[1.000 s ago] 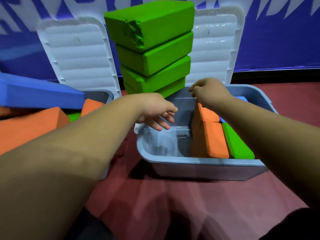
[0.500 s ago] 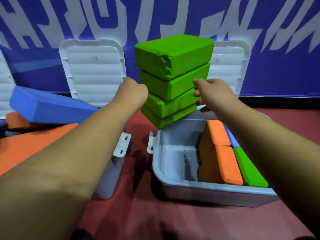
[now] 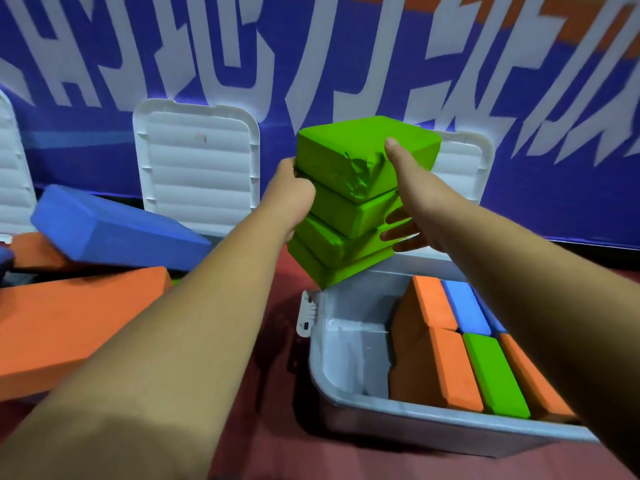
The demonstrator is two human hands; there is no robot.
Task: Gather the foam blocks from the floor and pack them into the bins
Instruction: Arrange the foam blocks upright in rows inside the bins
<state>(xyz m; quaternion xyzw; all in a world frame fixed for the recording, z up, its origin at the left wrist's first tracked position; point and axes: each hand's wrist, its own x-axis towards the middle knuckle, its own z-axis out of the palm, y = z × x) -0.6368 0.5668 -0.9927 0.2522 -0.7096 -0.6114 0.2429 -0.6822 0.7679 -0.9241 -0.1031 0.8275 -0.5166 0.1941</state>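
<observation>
A stack of several green foam blocks [image 3: 346, 216] stands behind the grey bin [image 3: 349, 386], its top block torn at the near corner. My left hand [image 3: 292, 192] grips the stack's left side. My right hand [image 3: 403, 199] holds its right side, thumb up on the top block and fingers curled round a lower one. Inside the bin, orange blocks [image 3: 446, 368], a blue block [image 3: 465, 311] and a green block [image 3: 495, 375] stand on edge along the right half; the left half shows bare floor.
A large blue block [image 3: 114, 230] and a large orange block [image 3: 72, 320] lie over a second bin at the left. White lids [image 3: 197, 174] lean against the blue banner wall. The floor [image 3: 277, 438] is dark red.
Both hands rose from the bin's rim to the green stack and took hold of its sides. The view tilted up.
</observation>
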